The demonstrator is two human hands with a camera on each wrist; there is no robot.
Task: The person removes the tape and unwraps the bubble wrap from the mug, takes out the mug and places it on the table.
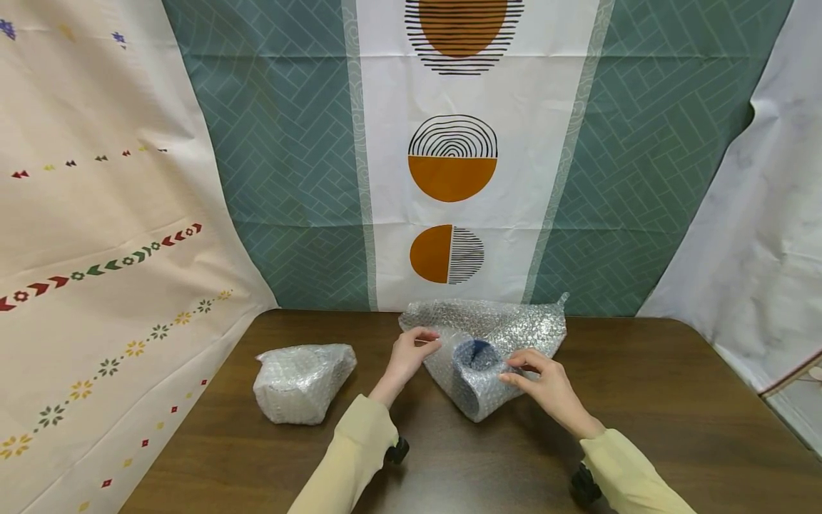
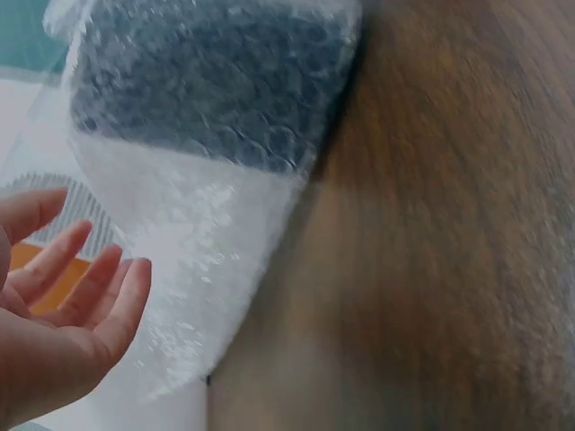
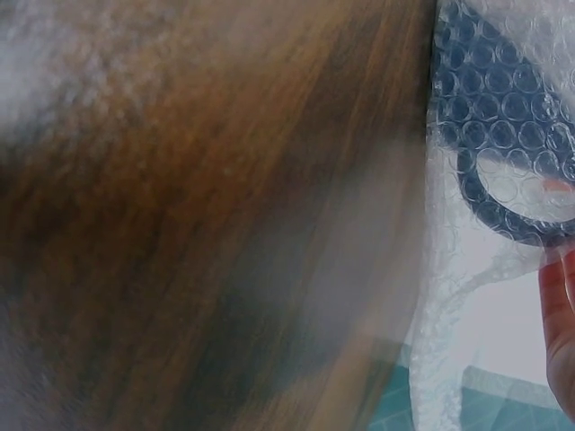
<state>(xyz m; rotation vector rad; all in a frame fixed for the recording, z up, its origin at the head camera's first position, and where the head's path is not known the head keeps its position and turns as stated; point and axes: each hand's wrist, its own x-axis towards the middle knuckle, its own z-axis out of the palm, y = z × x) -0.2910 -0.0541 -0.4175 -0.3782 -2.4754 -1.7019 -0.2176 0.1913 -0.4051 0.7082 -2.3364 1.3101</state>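
A blue-and-white mug [image 1: 474,351] stands on a sheet of bubble wrap [image 1: 526,325], part of which covers its front. In the right wrist view its dark blue handle [image 3: 485,208] shows through the clear bubbles. My right hand [image 1: 544,385] pinches at the handle side, thumb and fingers on the wrapped handle; the exact contact is partly hidden. Beside the mug's left, my left hand [image 1: 409,358] hovers with loosely bent fingers. The left wrist view shows those fingers [image 2: 130,305] holding nothing, near the wrap over the mug [image 2: 216,81].
A bubble-wrapped bundle [image 1: 298,385] lies on the left of the brown wooden table [image 1: 642,400]. Patterned cloths hang behind and at both sides, the green-and-white one [image 1: 289,178] at the table's back edge.
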